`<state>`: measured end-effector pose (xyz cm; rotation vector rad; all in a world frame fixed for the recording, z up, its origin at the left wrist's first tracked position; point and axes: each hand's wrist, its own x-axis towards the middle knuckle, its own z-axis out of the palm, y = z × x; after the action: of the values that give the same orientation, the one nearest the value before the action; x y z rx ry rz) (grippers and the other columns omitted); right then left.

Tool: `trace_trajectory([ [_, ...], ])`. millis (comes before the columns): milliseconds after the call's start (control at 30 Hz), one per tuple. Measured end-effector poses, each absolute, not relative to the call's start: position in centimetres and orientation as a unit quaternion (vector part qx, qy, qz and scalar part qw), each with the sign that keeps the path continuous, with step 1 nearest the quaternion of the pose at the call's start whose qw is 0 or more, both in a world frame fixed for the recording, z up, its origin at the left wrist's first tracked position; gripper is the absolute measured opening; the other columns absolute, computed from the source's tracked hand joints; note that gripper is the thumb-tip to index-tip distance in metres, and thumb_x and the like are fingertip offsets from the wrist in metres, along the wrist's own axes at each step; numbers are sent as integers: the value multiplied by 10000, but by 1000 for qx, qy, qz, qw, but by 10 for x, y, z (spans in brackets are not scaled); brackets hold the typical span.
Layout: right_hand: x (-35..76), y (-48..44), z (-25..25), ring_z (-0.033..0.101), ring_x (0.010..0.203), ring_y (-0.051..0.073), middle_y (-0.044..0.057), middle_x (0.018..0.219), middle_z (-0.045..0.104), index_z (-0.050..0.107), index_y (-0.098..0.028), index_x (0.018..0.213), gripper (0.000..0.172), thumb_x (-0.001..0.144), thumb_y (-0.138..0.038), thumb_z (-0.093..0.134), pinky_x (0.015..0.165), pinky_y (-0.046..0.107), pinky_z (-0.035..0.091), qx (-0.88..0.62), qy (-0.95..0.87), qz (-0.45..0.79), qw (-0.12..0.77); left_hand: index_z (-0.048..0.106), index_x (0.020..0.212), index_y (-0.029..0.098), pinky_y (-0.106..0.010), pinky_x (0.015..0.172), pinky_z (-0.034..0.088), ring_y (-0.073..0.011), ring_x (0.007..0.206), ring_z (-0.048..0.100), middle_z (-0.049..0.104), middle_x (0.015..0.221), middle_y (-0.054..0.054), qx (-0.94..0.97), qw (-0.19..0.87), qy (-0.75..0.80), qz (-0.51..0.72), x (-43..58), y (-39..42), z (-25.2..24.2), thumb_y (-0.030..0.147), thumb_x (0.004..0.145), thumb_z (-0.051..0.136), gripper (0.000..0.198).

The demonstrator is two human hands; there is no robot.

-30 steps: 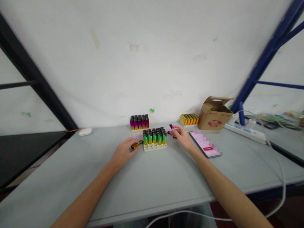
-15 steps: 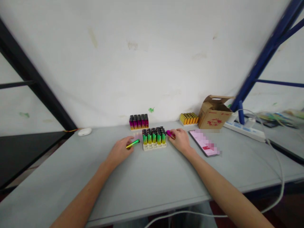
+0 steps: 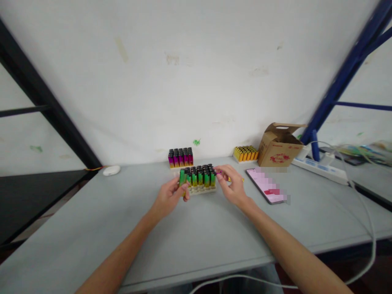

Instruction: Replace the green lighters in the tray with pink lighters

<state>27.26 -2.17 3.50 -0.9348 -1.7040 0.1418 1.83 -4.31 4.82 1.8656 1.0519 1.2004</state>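
Note:
A white rack (image 3: 202, 190) stands mid-table, holding rows of green-and-yellow lighters (image 3: 200, 178) with black tops. The front row of its holes has bare places. My left hand (image 3: 170, 197) is closed on a green lighter (image 3: 182, 176), held nearly upright at the rack's left front corner. On the opposite side, my right hand (image 3: 233, 184) pinches a purple lighter (image 3: 218, 173), mostly covered by the fingers. A yellow end pokes out behind that hand. Its fingertips are close to the rack's right side; whether they touch it I cannot tell.
By the wall stand a block of purple lighters (image 3: 180, 157) and a rack of yellow cylinders (image 3: 246, 153). To the right are a cardboard box (image 3: 278, 153), a phone (image 3: 265, 185), a power strip (image 3: 321, 169) and a white cable (image 3: 372, 228). A white case (image 3: 111, 170) lies at left.
My left hand has moved right to the rack and turned its green lighter from nearly level to upright. My right hand stays beside the rack, its fingers shifted around the purple lighter.

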Motion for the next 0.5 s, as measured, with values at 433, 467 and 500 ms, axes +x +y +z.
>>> trace_trajectory([
  [433,227,-43,40,655,857,186,51,973,705,663,-225,898,373,865,-584,567,778,322,530,-237,-529,567,586,653,745,139,-235,482,472,-121,459,591,691,643,-52,719,427,376,400,65,-65,27,651,872,475,557],
  [467,231,-39,43,660,860,187,34,914,709,642,-238,912,364,848,-592,587,775,321,530,-226,-479,594,605,665,782,139,-236,510,484,-121,481,600,697,656,-48,730,394,382,408,62,-64,27,611,898,455,529],
  [500,237,-36,46,665,849,186,16,869,706,618,-255,932,354,830,-594,611,757,318,534,-216,-434,622,614,674,820,145,-237,539,493,-121,505,607,701,667,-39,742,351,391,416,58,-63,27,559,919,445,483],
])
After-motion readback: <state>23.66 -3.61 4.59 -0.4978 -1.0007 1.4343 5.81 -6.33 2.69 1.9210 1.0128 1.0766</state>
